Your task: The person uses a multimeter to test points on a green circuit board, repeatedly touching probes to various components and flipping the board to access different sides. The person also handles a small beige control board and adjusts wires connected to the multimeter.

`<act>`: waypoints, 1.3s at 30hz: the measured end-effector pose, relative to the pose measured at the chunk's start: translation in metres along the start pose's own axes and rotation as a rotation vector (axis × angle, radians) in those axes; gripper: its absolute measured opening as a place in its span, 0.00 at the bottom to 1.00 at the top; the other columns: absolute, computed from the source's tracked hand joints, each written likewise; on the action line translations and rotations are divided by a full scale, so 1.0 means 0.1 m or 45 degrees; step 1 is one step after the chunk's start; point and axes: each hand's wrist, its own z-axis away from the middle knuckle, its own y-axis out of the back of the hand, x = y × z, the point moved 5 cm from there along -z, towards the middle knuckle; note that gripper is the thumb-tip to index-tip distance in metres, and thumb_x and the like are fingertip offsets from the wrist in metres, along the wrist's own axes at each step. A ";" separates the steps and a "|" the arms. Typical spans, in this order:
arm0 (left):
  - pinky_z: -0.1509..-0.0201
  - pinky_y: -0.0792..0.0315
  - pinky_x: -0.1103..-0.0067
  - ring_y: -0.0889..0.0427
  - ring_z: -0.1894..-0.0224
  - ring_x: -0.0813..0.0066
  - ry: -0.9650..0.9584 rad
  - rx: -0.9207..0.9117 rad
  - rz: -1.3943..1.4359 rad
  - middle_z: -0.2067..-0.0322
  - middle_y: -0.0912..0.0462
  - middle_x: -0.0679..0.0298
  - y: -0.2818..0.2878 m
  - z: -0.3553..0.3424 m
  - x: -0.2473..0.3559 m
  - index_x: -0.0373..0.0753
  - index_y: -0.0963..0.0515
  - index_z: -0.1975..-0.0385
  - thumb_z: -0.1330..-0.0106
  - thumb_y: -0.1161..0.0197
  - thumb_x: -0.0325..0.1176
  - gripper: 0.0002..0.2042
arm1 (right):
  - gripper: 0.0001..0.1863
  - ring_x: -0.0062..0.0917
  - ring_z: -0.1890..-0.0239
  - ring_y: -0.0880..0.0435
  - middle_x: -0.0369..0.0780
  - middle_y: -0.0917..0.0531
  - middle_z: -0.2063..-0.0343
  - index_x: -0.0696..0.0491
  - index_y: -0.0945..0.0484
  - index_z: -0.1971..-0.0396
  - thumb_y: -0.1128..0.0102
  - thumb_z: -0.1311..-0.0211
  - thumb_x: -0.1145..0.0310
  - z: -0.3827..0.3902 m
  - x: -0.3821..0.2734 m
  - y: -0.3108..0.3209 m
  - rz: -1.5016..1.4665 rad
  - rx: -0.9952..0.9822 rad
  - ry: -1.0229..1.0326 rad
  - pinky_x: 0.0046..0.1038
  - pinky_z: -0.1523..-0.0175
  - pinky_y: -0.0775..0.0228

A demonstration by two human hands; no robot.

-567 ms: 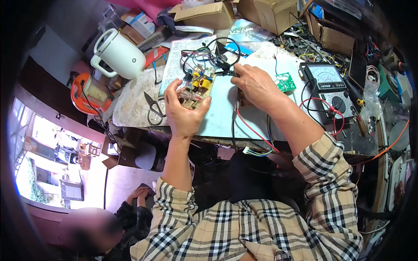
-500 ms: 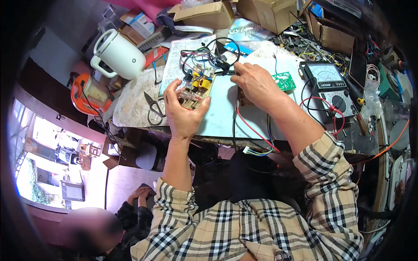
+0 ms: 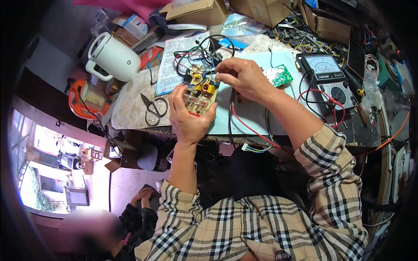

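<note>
My left hand [image 3: 190, 116] grips a tan circuit board [image 3: 196, 101] by its sides; the board carries yellow components [image 3: 208, 88] and a tangle of wires [image 3: 187, 58] at its top. My right hand [image 3: 237, 78] is closed, fingertips at the board's upper right; what they hold is hidden. A printed sheet [image 3: 167, 69] lies behind the board. Black scissors [image 3: 149, 106] rest to the left. Right of my right hand are a green circuit board [image 3: 282, 74] and an analog multimeter [image 3: 325, 67] with red and black leads.
A white kettle [image 3: 113, 55] and an orange container [image 3: 84, 100] stand at the left of the cluttered workbench [image 3: 130, 122]. Cardboard boxes [image 3: 257, 11] and piled electronic parts [image 3: 296, 39] line the back. Another person's hands [image 3: 143, 195] show at the lower left, below the bench.
My right hand has moved left to the board's upper right. My left hand has shifted slightly right and down with the board, which now shows more of its top face.
</note>
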 end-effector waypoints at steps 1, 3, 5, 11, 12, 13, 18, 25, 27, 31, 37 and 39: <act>0.40 0.29 0.64 0.26 0.43 0.49 0.010 0.000 0.011 0.45 0.28 0.47 -0.01 0.01 0.00 0.34 0.31 0.46 0.57 0.21 0.39 0.37 | 0.11 0.20 0.75 0.22 0.38 0.17 0.75 0.55 0.16 0.61 0.33 0.40 0.66 0.00 0.00 0.00 -0.001 -0.019 -0.018 0.26 0.69 0.29; 0.40 0.29 0.64 0.26 0.43 0.49 0.008 -0.008 0.003 0.46 0.28 0.47 -0.01 0.02 0.00 0.35 0.32 0.46 0.57 0.21 0.39 0.37 | 0.11 0.19 0.76 0.22 0.38 0.18 0.75 0.56 0.16 0.61 0.33 0.40 0.66 0.00 0.00 0.00 0.014 -0.049 -0.036 0.25 0.69 0.29; 0.40 0.29 0.64 0.26 0.43 0.49 -0.014 -0.028 -0.032 0.45 0.27 0.48 -0.03 0.02 0.01 0.34 0.32 0.45 0.56 0.21 0.40 0.38 | 0.11 0.19 0.75 0.22 0.39 0.18 0.75 0.56 0.17 0.61 0.33 0.40 0.67 0.00 -0.01 0.00 0.047 -0.071 -0.037 0.24 0.69 0.29; 0.39 0.29 0.64 0.25 0.42 0.48 -0.020 -0.061 -0.039 0.45 0.27 0.47 -0.03 0.04 0.02 0.34 0.32 0.44 0.56 0.21 0.39 0.39 | 0.07 0.13 0.73 0.25 0.31 0.19 0.74 0.56 0.18 0.64 0.34 0.38 0.69 -0.01 0.10 -0.02 -0.227 -0.208 -0.220 0.20 0.67 0.31; 0.39 0.29 0.64 0.25 0.42 0.48 -0.006 -0.070 -0.017 0.45 0.27 0.47 -0.03 0.05 0.02 0.34 0.32 0.44 0.56 0.21 0.39 0.39 | 0.07 0.13 0.73 0.25 0.31 0.18 0.75 0.56 0.17 0.65 0.34 0.38 0.69 -0.02 0.14 -0.03 -0.292 -0.245 -0.224 0.21 0.66 0.31; 0.39 0.29 0.64 0.25 0.42 0.48 -0.005 -0.076 -0.011 0.45 0.26 0.47 -0.03 0.05 0.01 0.34 0.32 0.44 0.56 0.21 0.39 0.39 | 0.07 0.13 0.73 0.25 0.31 0.18 0.76 0.56 0.17 0.66 0.34 0.38 0.68 -0.05 0.21 -0.04 -0.356 -0.282 -0.228 0.21 0.65 0.30; 0.39 0.29 0.65 0.25 0.42 0.49 -0.014 -0.073 0.017 0.45 0.26 0.48 -0.04 0.06 0.02 0.34 0.32 0.44 0.57 0.21 0.38 0.39 | 0.07 0.13 0.73 0.23 0.32 0.16 0.76 0.56 0.16 0.67 0.35 0.38 0.68 -0.05 0.16 0.00 -0.436 -0.325 -0.365 0.21 0.63 0.29; 0.40 0.28 0.66 0.24 0.44 0.50 0.002 -0.068 0.007 0.45 0.26 0.48 -0.05 0.07 0.02 0.35 0.32 0.45 0.58 0.20 0.37 0.38 | 0.09 0.14 0.75 0.23 0.32 0.17 0.79 0.55 0.15 0.69 0.33 0.40 0.64 -0.06 0.26 -0.03 -0.369 -0.211 -0.379 0.21 0.66 0.29; 0.40 0.28 0.66 0.24 0.44 0.50 0.031 -0.079 0.021 0.46 0.26 0.48 -0.06 0.07 0.02 0.35 0.32 0.45 0.58 0.20 0.37 0.38 | 0.10 0.14 0.76 0.23 0.32 0.18 0.80 0.55 0.15 0.69 0.33 0.40 0.63 -0.08 0.30 -0.04 -0.318 -0.160 -0.324 0.22 0.68 0.30; 0.40 0.27 0.66 0.24 0.44 0.51 0.032 -0.062 0.043 0.45 0.26 0.48 -0.05 0.07 0.01 0.35 0.32 0.45 0.58 0.20 0.37 0.38 | 0.09 0.14 0.77 0.24 0.32 0.19 0.81 0.54 0.14 0.69 0.33 0.41 0.63 -0.06 0.27 -0.02 -0.353 -0.170 -0.420 0.22 0.69 0.31; 0.40 0.28 0.67 0.24 0.43 0.51 0.043 -0.062 0.051 0.45 0.26 0.48 -0.07 0.09 -0.02 0.36 0.33 0.45 0.58 0.20 0.37 0.38 | 0.09 0.14 0.78 0.23 0.33 0.19 0.82 0.54 0.14 0.70 0.33 0.41 0.64 -0.05 0.23 0.00 -0.322 -0.131 -0.429 0.23 0.71 0.31; 0.40 0.28 0.67 0.24 0.43 0.51 0.054 -0.067 0.053 0.45 0.26 0.48 -0.07 0.08 0.00 0.36 0.33 0.45 0.58 0.20 0.37 0.38 | 0.09 0.14 0.79 0.23 0.33 0.19 0.82 0.54 0.14 0.71 0.33 0.41 0.64 -0.06 0.25 0.01 -0.270 -0.108 -0.393 0.23 0.71 0.30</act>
